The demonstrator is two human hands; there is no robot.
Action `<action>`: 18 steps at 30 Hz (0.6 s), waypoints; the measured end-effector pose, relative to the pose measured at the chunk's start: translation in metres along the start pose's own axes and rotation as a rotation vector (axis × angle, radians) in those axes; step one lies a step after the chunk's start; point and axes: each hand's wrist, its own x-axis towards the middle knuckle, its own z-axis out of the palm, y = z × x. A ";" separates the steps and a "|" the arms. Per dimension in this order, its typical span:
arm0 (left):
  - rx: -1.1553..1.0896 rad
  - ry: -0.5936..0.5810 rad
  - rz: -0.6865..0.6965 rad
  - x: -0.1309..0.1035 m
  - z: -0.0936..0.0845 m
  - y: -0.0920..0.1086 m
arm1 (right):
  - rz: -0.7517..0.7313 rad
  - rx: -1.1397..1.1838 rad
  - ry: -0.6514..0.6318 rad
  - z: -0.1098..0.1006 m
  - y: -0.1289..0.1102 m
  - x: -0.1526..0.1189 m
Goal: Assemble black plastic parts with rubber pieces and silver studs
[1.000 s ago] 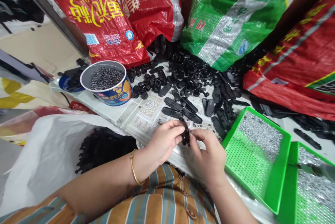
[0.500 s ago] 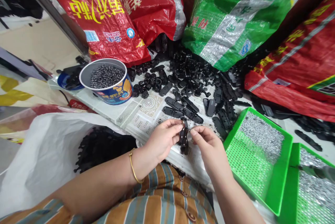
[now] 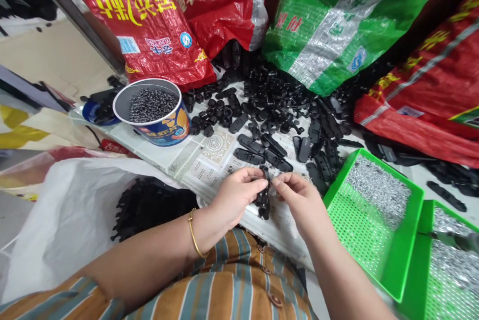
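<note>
Between my hands, near the table's front edge, is a narrow black plastic part with knobbed ends. My left hand closes on its upper end, thumb and fingers pinched together. From the other side, my right hand has its thumb and forefinger pressed together right beside the part. Whatever sits in that pinch is too small or hidden to name. Just beyond my fingers lie several flat, elongated black pieces.
Green perforated trays of small silvery pieces stand at right, with a tool tip over one. A blue tub of small dark bits stands left. Loose black parts spread before red and green sacks. A white sack hangs lower left.
My left thumb has shifted right across the black part, and my right fingertips have come in closer to it. The whole view has moved slightly.
</note>
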 end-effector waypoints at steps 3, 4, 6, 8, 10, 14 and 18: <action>0.055 0.020 0.007 0.000 0.001 -0.001 | -0.003 -0.091 -0.014 -0.002 -0.005 0.001; 0.065 0.025 0.004 0.000 0.001 -0.001 | -0.004 -0.117 -0.022 -0.003 -0.007 0.002; 0.085 0.028 0.002 0.000 0.001 -0.002 | -0.007 -0.156 -0.050 -0.004 -0.011 0.002; 0.105 0.025 0.010 0.000 0.000 -0.003 | -0.014 -0.170 -0.080 -0.005 -0.013 0.003; 0.112 0.019 0.013 0.001 -0.001 -0.004 | -0.022 -0.165 -0.100 -0.005 -0.014 0.004; 0.086 0.044 -0.021 0.001 -0.001 -0.005 | -0.030 -0.116 -0.119 -0.003 -0.009 0.005; -0.013 0.061 -0.034 0.002 0.003 -0.001 | -0.048 -0.100 -0.045 0.000 -0.002 -0.002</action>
